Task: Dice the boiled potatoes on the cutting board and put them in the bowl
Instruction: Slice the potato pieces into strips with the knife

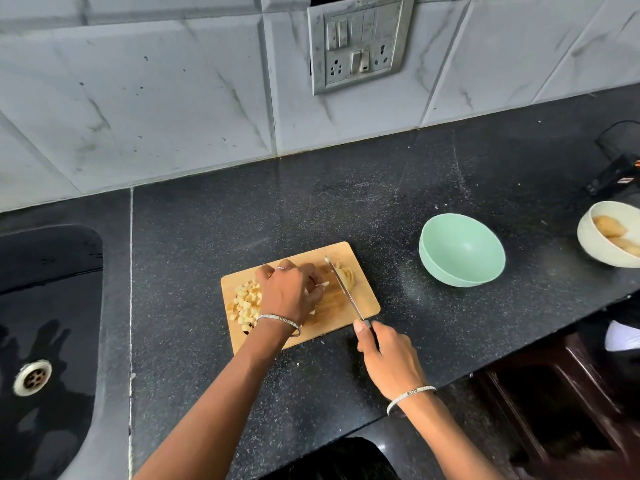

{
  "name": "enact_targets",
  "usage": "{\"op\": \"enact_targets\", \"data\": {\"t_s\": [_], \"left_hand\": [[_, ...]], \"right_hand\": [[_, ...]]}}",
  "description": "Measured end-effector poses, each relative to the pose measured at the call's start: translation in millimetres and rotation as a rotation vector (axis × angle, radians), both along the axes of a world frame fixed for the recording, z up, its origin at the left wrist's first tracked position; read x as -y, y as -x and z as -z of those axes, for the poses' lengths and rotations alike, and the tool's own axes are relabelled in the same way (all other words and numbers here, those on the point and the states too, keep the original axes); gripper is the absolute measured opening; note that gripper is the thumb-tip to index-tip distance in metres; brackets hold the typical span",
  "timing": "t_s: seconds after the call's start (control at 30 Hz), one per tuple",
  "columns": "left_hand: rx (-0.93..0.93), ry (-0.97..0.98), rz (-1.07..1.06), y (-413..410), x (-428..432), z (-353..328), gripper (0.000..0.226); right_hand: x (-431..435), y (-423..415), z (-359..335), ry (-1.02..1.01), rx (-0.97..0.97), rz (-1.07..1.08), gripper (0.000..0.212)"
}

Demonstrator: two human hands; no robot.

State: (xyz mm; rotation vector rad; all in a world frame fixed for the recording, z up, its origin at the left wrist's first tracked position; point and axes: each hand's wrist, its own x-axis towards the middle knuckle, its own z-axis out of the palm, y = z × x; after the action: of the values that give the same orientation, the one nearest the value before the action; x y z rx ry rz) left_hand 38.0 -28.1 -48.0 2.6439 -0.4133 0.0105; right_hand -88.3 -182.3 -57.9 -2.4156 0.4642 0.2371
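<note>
A wooden cutting board lies on the black counter. Diced potato cubes are piled at its left end. My left hand curls over a piece of potato in the board's middle, mostly hiding it. A sliced potato piece lies at the right of the blade. My right hand grips the handle of a knife, whose blade rests across the board between the two pieces. The green bowl stands to the right of the board and holds nothing.
A white bowl with whole boiled potatoes sits at the right edge. A black sink with a drain is at the left. Tiled wall with a socket plate stands behind. A dark object lies at far right.
</note>
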Motion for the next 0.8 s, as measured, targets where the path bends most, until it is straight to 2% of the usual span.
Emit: {"op": "enact_targets", "data": {"t_s": [0.23, 0.57, 0.8], "left_hand": [[-0.012, -0.072, -0.043, -10.4, 9.6, 8.4, 0.01], [0.008, -0.079, -0.118, -11.9, 10.6, 11.5, 0.008], [0.025, -0.104, -0.089, -12.4, 11.0, 11.4, 0.007]], "right_hand": [[-2.1, 1.2, 1.0, -0.018, -0.023, 0.003, 0.048], [-11.5, 2.6, -0.4, -0.011, -0.068, 0.007, 0.049], [-13.4, -0.2, -4.2, -0.01, -0.109, 0.008, 0.04]]}}
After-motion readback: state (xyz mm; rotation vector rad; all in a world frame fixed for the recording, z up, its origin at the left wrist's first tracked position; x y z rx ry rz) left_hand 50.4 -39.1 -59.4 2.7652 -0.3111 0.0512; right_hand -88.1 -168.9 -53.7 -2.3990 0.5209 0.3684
